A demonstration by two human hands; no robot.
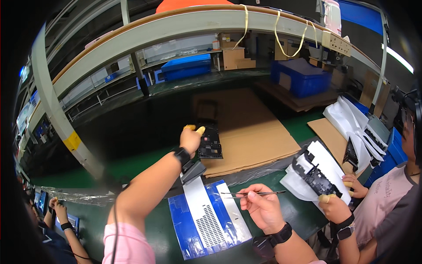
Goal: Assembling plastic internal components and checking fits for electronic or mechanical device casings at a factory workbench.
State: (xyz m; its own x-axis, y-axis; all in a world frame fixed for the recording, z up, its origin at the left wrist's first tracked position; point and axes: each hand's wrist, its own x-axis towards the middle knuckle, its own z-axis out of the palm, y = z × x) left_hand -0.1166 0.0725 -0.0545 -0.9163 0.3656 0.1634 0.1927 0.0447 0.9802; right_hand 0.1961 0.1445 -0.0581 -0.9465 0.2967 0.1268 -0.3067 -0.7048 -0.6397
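My left hand (190,140), with yellow covers on its fingertips, reaches forward over the table. Its fingers grip the left edge of a flat black plastic part (210,143), which is over the near left side of a brown cardboard sheet (252,132). Pinched in my right hand (266,210) is a pair of thin metal tweezers (233,194), pointing left. Below and between my hands lies a blue board (182,229) under clear film. On it rests a white backing sheet (200,198) with rows of small dark stickers.
At my right, a co-worker's hands (336,207) hold another black plastic part (314,174) over white foam sheets (294,187). More foam-wrapped parts (351,127) lie beyond. A blue bin (303,79) stands at the back. A metal post (66,127) rises on the left; another person's hand (61,213) shows at lower left.
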